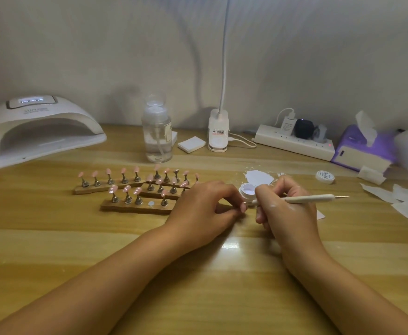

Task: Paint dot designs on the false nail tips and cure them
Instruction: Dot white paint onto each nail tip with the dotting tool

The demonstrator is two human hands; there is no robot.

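Observation:
My left hand (204, 209) pinches a pink nail tip (243, 207) on its small stand just above the wooden table. My right hand (286, 209) grips a white dotting pen (304, 199), its near point touching or almost touching that tip. Behind my hands sits an open little jar of white gel (247, 190). Three wooden holder strips (135, 207) carry several pink nail tips (126, 189) on metal stands; one round magnet spot on the front strip is bare. The white curing lamp (38, 128) stands at the back left.
A clear pump bottle (157, 131), white pads (191, 144), a clip lamp base (218, 130) and a power strip (295, 142) line the back. A purple tissue box (362, 148), a jar lid (325, 177) and paper scraps (401, 199) lie at the right.

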